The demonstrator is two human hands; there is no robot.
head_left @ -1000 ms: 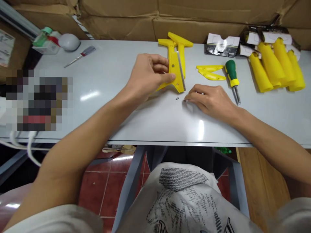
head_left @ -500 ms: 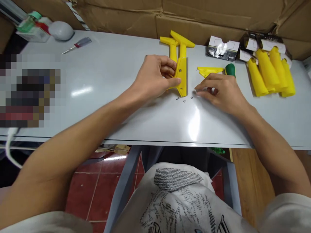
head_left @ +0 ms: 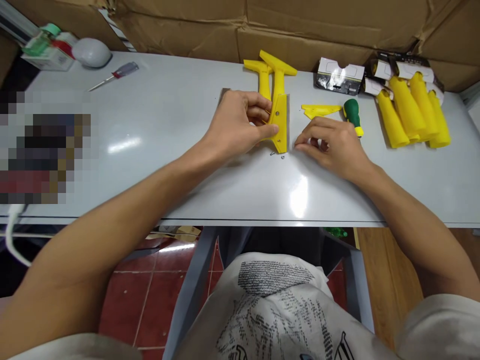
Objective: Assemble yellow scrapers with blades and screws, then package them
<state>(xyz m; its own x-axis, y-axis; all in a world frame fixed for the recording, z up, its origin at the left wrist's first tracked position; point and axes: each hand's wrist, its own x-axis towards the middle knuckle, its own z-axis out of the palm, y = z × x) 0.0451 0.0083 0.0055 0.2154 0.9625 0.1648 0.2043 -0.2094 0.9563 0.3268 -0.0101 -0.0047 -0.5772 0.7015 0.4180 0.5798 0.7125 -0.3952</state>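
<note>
My left hand (head_left: pixel 240 117) grips a yellow scraper head (head_left: pixel 279 135) that has a thin metal blade along its right edge and two holes with metal fittings showing. Its thumb presses on the yellow face, and the rest of the scraper is partly hidden by the hand. To the right, my right hand (head_left: pixel 333 145) pinches thumb and forefinger together just above the table, where a small nut lay; the fingertips hide it. Between the hands, below the scraper, lie a small screw (head_left: pixel 272 153) and a nut (head_left: pixel 283 157). A yellow clamp plate (head_left: pixel 318 110) lies behind the right hand.
A green-and-yellow screwdriver (head_left: pixel 351 112) lies beyond my right hand. Two yellow scraper bodies (head_left: pixel 279 75) rest at the back. Several yellow handles (head_left: pixel 408 110) and black-and-white packaging (head_left: pixel 339 75) are at the right. A clear-handled screwdriver (head_left: pixel 120 72) and white rounded object (head_left: pixel 91 52) sit left.
My right hand has moved slightly left, and its fingertips have closed over the nut, which no longer shows on the table. The left hand keeps its hold on the scraper.
</note>
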